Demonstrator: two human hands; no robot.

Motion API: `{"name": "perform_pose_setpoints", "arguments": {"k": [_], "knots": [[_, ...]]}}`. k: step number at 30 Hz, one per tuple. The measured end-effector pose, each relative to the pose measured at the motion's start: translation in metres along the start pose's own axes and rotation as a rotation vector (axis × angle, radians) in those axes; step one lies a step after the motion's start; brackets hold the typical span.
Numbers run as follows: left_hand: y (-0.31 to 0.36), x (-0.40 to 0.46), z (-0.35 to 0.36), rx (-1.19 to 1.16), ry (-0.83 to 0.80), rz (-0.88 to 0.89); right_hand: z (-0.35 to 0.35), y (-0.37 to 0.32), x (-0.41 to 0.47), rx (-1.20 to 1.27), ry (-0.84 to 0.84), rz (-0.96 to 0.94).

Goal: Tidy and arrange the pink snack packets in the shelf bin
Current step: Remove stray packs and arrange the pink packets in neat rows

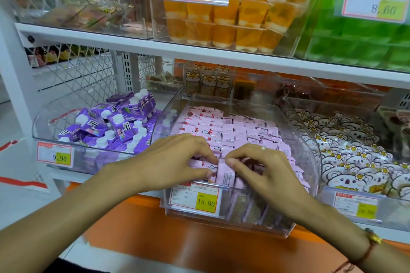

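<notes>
A clear plastic shelf bin [308, 139] in the middle of the lower shelf is filled with several pink snack packets [230, 133] lying in rows. Both hands reach into its front part. My left hand [177, 159] curls its fingers and thumb round packets at the front left of the bin. My right hand [264, 168], with a ring on one finger, pinches the top edge of an upright pink packet [225, 175] between thumb and fingers. The fingertips of both hands nearly meet over that packet. A price tag [195, 198] reading 15.80 is fixed to the bin's front wall.
A bin of purple drink cartons [111, 124] stands to the left, a bin of white bear-shaped packets [355, 159] to the right. Smaller clear boxes [208, 82] stand behind. The shelf above holds orange jelly cups [224, 20] and green ones [363, 40]. An orange ledge [177, 239] runs below.
</notes>
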State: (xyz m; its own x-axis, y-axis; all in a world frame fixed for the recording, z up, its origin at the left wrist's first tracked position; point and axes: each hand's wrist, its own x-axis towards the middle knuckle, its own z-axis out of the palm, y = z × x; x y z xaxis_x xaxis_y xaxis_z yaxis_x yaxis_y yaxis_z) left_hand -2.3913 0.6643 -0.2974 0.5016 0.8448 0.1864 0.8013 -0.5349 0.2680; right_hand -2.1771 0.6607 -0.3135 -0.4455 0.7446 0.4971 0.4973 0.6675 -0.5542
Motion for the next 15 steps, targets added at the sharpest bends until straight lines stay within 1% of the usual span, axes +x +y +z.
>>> {"name": "perform_pose_setpoints", "arguments": {"k": [2, 4, 7, 10, 12, 14, 15], "knots": [[0.0, 0.001, -0.001, 0.003, -0.01, -0.005, -0.004, -0.003, 0.003, 0.209, -0.01, 0.079], [0.0, 0.001, -0.001, 0.008, -0.027, -0.002, -0.012, -0.006, 0.008, 0.387, 0.067, 0.169], [0.001, 0.0, -0.002, 0.018, -0.033, 0.014, -0.024, -0.008, 0.015, 0.523, 0.226, 0.289], [0.001, 0.0, -0.003, -0.003, -0.046, 0.002, -0.028, -0.009, 0.018, 0.592, 0.38, 0.367], [0.002, -0.001, -0.007, -0.185, -0.028, -0.036, -0.031, -0.009, 0.02, 0.636, 0.518, 0.406], [0.007, -0.003, -0.01, -0.411, 0.083, -0.079, -0.035, -0.009, 0.022, 0.708, 0.618, 0.453], [0.01, -0.004, -0.011, -0.449, 0.164, -0.071, -0.036, -0.009, 0.023, 0.757, 0.637, 0.483]]}}
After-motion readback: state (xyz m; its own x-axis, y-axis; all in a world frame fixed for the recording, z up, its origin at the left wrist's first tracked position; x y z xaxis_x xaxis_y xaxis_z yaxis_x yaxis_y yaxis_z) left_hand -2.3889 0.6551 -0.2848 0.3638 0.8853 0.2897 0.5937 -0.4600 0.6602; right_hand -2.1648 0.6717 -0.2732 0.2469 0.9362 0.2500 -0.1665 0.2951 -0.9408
